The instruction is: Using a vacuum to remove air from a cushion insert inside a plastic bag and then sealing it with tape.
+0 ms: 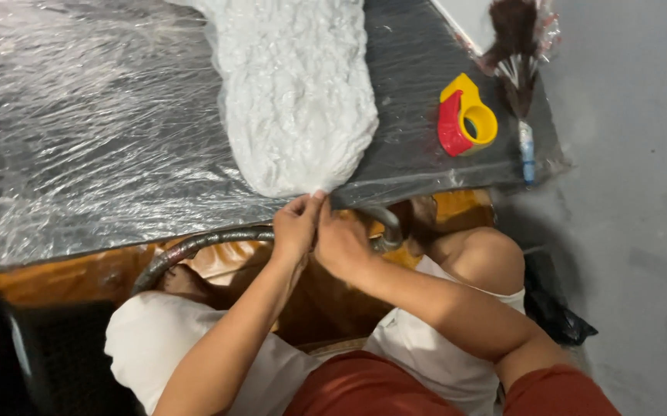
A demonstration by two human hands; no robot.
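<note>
A long white fluffy bundle (pixel 295 92) wrapped in thin clear film lies on the dark table top (pixel 418 69), its rounded end at the near edge. My left hand (pixel 295 227) and my right hand (pixel 341 243) meet just below that end. Both pinch the film at the tip of the bundle, fingers closed together.
Clear plastic sheeting (pixel 79 131) covers the left of the table. A red and yellow tape dispenser (pixel 463 117) and a dark feather duster (pixel 517 69) lie at the right. A dark hose (pixel 195 248) curves under the table edge. Grey floor is to the right.
</note>
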